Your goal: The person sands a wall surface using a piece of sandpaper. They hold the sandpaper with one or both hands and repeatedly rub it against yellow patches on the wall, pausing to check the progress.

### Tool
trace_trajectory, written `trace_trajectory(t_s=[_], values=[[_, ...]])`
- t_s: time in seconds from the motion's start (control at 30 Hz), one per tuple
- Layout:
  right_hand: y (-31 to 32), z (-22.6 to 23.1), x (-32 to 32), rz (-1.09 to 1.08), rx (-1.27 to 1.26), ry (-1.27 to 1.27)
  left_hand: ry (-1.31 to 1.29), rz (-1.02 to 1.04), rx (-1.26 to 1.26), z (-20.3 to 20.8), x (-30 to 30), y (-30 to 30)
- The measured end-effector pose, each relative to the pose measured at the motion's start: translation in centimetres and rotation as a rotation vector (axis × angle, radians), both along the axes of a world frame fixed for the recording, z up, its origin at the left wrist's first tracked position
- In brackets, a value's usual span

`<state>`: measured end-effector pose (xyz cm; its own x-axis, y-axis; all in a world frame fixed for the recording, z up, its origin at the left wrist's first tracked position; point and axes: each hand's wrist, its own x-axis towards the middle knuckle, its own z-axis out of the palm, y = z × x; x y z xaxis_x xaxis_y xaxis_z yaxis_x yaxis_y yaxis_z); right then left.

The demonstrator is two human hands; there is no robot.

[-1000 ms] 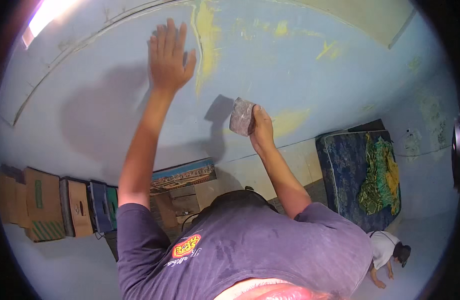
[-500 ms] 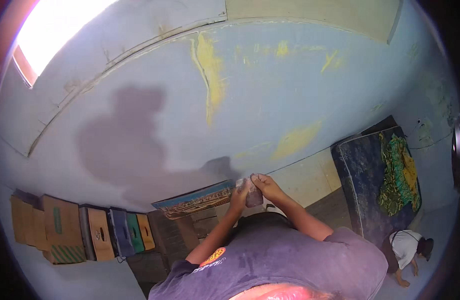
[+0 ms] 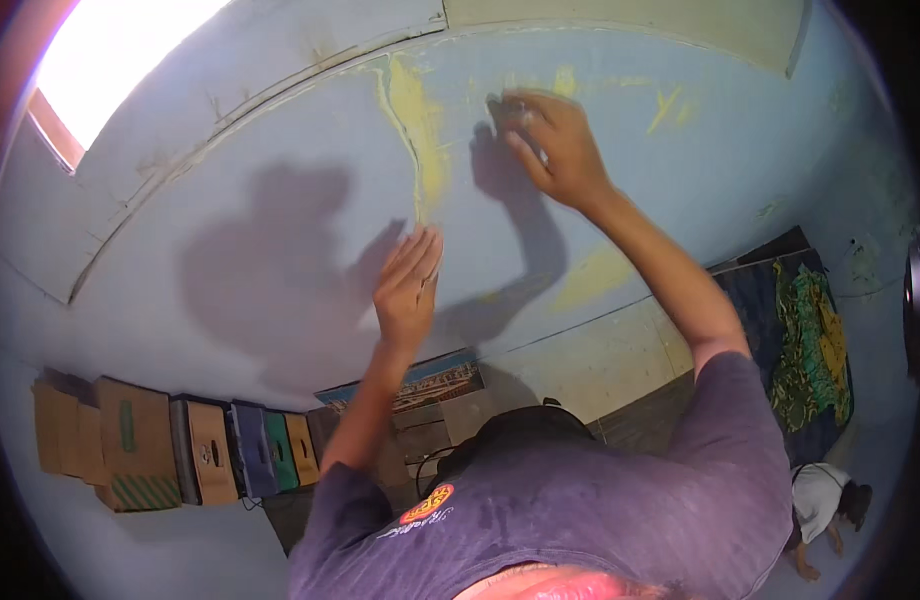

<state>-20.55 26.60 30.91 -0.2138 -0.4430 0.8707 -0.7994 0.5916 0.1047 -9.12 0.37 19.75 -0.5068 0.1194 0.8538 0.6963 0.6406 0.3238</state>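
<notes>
The pale blue wall (image 3: pixel 310 140) with yellow patches (image 3: pixel 415 120) fills the space before me. My left hand (image 3: pixel 410 285) is stretched out, fingers flat and close together, at the lower end of a long yellow streak with a crack. Whether it touches the wall I cannot tell. Higher up and to the right, my right hand (image 3: pixel 562 150) is raised with bent fingers against the wall, beside small yellow marks. A small dark edge shows at its fingertips; what it belongs to is mostly hidden by the fingers and mixes with the shadow.
Cardboard boxes (image 3: pixel 138 430) and coloured cases (image 3: pixel 248 450) stand at the lower left. Below my left arm is a long picture panel (image 3: pixel 435 385). A dark mattress with patterned cloth (image 3: pixel 810 340) leans at the right; near it another person (image 3: pixel 820 500) bends down. A bright window (image 3: pixel 120 70) is upper left.
Both hands were together low in front of me, holding a dark reddish-brown sheet. They have parted and risen to the wall, the right one higher; the sheet no longer shows clearly.
</notes>
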Motion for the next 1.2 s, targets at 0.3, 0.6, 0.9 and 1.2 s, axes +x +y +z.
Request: trace_trajectory(t_s=[0.3,0.6,0.9,1.2], values=[[-0.7,11.7,-8.7,-0.048,0.202,0.568,0.610,0.235,-0.526,13.3,-10.3,-0.9],[-1.2,12.1,-8.3,-0.030,0.190,0.538,0.582,0.328,-0.484,11.5,-13.5,-0.4],[-1.2,12.0,-8.2,-0.032,0.141,0.534,0.478,0.302,-0.526,9.5,-11.1,0.2],[-1.2,11.9,-8.3,-0.026,0.108,0.550,0.557,0.283,-0.554,14.4,-11.9,1.0]])
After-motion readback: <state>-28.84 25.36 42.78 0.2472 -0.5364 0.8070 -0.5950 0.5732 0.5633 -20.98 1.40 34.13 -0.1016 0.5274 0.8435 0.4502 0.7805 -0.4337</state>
